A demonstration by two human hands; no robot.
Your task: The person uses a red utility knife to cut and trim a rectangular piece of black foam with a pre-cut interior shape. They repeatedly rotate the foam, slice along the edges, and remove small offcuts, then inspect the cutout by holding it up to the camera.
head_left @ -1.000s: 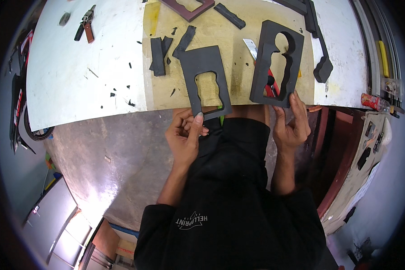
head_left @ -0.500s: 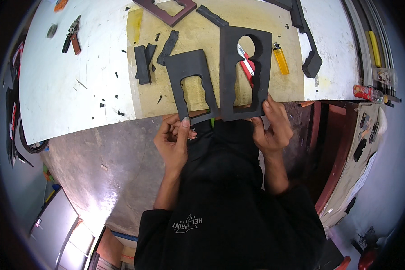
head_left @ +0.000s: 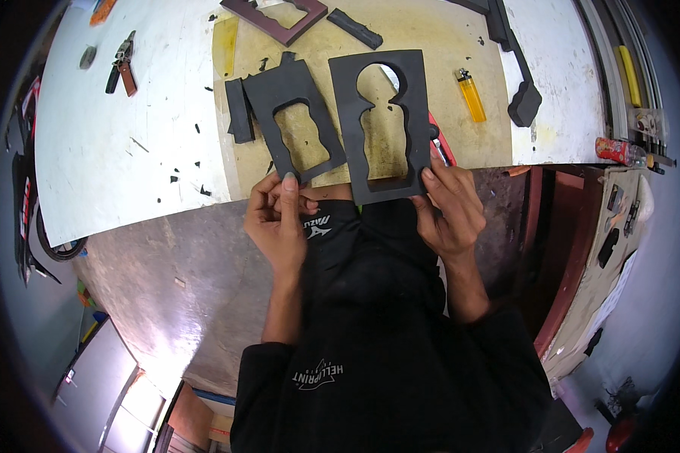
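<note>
Between the thumb and fingers of my left hand (head_left: 276, 223) is the lower edge of a dark grey foam frame (head_left: 263, 117) with a wavy-sided rectangular cutout. My right hand (head_left: 455, 208) pinches the lower right corner of a larger dark foam frame (head_left: 347, 113), whose opening joins a round hole to a wavy-sided slot. Both pieces are held side by side, tilted, over the table's front edge. Partly hidden behind the larger one lies a red-handled cutting tool (head_left: 442, 140); a bit of its blade shows through the round hole.
A yellow lighter (head_left: 471, 97) lies right of the frames. Dark foam offcuts (head_left: 239, 112) and a maroon foam frame (head_left: 298, 30) rest on the tan board (head_left: 476, 147). A folding tool with a brown handle (head_left: 126, 68) is at left, a plastic bottle (head_left: 619, 152) at the right edge.
The larger foam frame has moved left and turned, uncovering part of the red-handled tool. The smaller one has shifted left and tilted, now covering some offcuts. Both hands keep their hold.
</note>
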